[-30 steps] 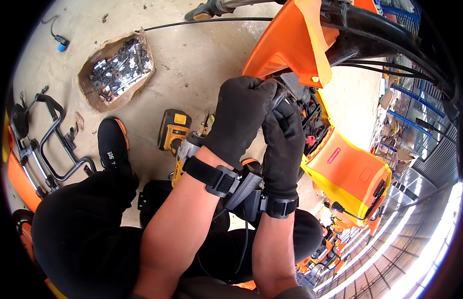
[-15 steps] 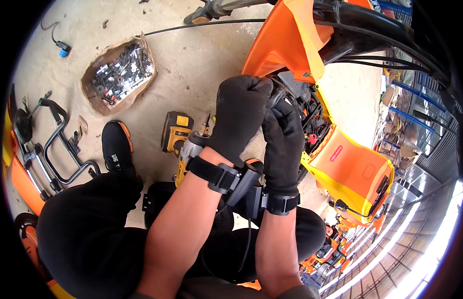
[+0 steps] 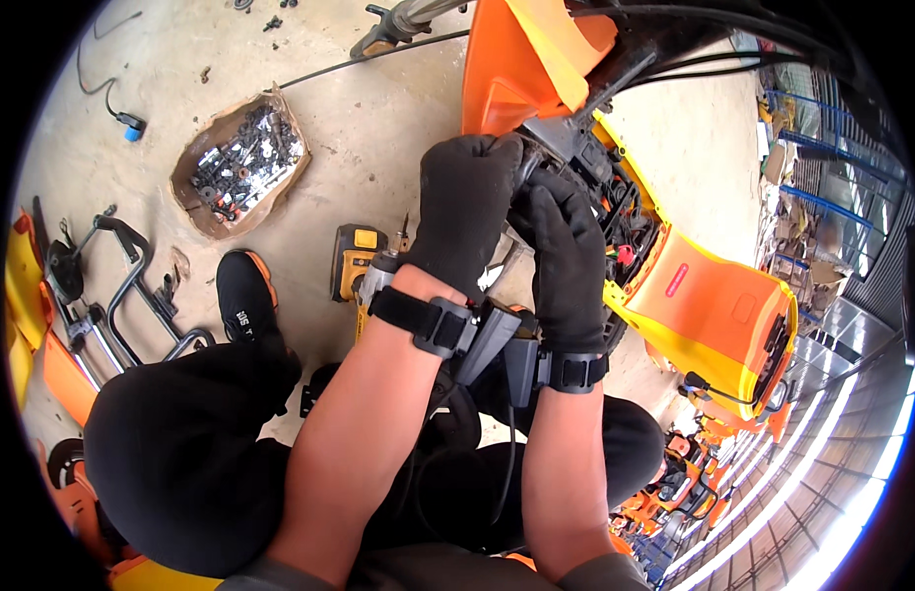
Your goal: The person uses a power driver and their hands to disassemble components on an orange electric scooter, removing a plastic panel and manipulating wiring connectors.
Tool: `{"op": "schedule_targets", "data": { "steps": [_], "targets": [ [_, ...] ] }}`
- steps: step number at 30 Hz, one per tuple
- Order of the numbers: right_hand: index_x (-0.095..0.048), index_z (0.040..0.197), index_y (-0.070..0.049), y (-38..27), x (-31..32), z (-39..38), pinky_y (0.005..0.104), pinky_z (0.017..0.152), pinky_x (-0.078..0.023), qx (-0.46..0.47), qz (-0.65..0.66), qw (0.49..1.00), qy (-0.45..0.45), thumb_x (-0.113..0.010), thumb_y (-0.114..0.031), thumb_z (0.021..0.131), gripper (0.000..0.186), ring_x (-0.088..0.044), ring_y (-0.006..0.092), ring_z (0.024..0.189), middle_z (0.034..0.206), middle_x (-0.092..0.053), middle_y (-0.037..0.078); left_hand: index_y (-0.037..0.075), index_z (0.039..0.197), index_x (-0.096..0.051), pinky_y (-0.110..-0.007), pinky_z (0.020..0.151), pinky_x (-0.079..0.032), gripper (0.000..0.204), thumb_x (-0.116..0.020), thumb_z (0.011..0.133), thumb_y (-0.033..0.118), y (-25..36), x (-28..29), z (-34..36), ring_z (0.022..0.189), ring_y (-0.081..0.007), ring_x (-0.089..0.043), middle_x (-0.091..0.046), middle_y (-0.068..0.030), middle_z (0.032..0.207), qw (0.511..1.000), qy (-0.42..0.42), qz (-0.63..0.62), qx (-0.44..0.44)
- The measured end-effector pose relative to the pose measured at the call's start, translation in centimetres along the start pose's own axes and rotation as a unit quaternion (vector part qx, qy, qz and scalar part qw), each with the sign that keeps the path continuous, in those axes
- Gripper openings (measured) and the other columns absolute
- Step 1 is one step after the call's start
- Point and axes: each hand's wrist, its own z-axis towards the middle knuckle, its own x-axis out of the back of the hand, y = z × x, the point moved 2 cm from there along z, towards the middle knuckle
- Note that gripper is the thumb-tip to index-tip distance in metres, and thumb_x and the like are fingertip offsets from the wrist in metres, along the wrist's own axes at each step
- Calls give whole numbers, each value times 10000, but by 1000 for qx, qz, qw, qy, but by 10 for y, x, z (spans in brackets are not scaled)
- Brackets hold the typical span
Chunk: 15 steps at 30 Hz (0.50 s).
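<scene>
My left hand (image 3: 467, 207), in a black glove with fingers curled, grips a dark part I cannot make out, just below an orange plastic panel (image 3: 516, 69). My right hand (image 3: 566, 246), also gloved, is bent round the same spot with its fingertips close to the left one's; what they hold is mostly hidden. Beside them is an opened orange and yellow vehicle body (image 3: 718, 305) with black wiring and a red connector (image 3: 624, 255). A yellow and black power tool (image 3: 355, 258) stands on the floor left of my wrists, partly behind my left arm.
A cardboard box of small hardware (image 3: 238, 163) sits at upper left. A black tubular frame (image 3: 132, 295) with orange and yellow panels lies at far left. A cable (image 3: 359, 59) crosses the floor. Shelving (image 3: 802, 187) and several orange machines (image 3: 684, 473) are at right.
The view has shifted slightly, with the box lower and further right. Both hands have moved a little up in the picture, still together, and more of the wiring bay shows.
</scene>
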Motion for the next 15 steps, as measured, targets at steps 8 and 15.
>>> {"op": "schedule_targets", "data": {
  "steps": [8, 15],
  "targets": [
    [-608, 1144, 11, 44, 33, -25, 269, 831, -512, -56, -21, 998, -20, -583, -167, 965, 254, -639, 128, 914, 1006, -677, 72, 2, 682, -637, -326, 468, -416, 264, -619, 885, 170, 5, -11, -3, 432, -194, -510, -595, -97, 564, 999, 30, -6, -37],
    [-599, 1142, 22, 60, 14, -34, 247, 788, -474, -70, 15, 996, -54, -608, -149, 938, 266, -611, 107, 883, 983, -677, 63, -26, 949, -669, -249, 570, -433, 198, -593, 953, 156, 4, -4, -4, 653, -84, -538, -617, -28, 758, 993, -17, 54, -103]
  ]
}}
